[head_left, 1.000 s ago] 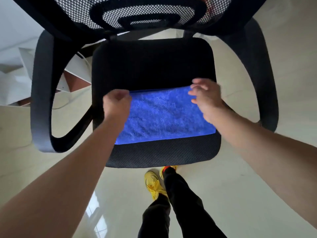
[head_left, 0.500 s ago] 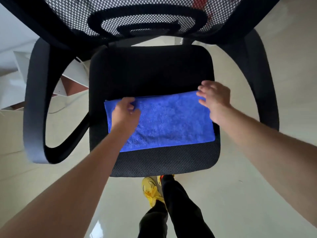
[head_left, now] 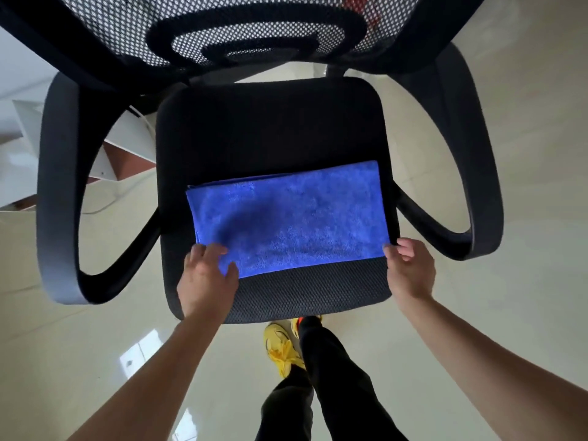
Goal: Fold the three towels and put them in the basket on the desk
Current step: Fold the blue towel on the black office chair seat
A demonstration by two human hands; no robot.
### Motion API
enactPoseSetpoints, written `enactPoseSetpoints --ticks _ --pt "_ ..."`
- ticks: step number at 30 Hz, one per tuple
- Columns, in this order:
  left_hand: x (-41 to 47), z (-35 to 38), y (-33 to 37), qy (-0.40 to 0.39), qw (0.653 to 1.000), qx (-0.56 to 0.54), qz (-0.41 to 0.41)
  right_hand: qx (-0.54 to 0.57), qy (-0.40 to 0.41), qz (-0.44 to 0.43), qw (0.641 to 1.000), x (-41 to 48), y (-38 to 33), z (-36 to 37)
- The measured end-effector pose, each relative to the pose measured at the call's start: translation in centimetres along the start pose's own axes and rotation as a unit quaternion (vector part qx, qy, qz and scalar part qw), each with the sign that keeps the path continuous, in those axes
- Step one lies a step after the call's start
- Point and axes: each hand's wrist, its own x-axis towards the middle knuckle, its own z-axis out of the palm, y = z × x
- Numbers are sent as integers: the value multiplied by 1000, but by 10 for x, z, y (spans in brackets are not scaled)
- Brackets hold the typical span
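Observation:
A blue towel (head_left: 296,218), folded in half, lies flat across the front half of the black chair seat (head_left: 270,128). My left hand (head_left: 206,278) covers the towel's near-left corner, with curled fingers and the thumb on the cloth, gripping it. My right hand (head_left: 409,268) pinches the near-right corner between thumb and curled fingers at the seat's right side. The corner under my left hand is hidden. No basket, desk or other towel is in view.
The chair has a mesh backrest (head_left: 241,30) at the top and curved armrests on the left (head_left: 57,192) and the right (head_left: 471,160). My legs and a yellow shoe (head_left: 281,348) stand on the glossy pale floor. White boards (head_left: 22,154) lie at the far left.
Both hands came from the towel's far edge back to its near corners. The towel now lies flat and uncovered in the middle.

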Motion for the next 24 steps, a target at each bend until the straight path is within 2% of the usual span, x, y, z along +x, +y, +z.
enactPoseSetpoints --ticks 2,3,5,8,13,18,24 --pt "5 3 20 11 985 60 160 -17 -6 -58 998 -1 -10 7" --pt "9 4 31 -8 970 96 224 -40 -9 -83 996 2 -14 13" --pt "20 4 55 -85 938 171 288 -78 -6 -116 990 10 -27 22" --pt "48 10 78 -150 900 268 311 -89 -4 -105 990 28 -49 28" --pt "71 28 77 -170 866 351 314 -100 -51 -80 990 44 -65 31" --pt "73 39 79 -148 867 364 308 -14 -115 -63 991 56 -66 26" --pt "68 28 86 -156 865 367 305 43 -187 -72 979 46 -81 3"
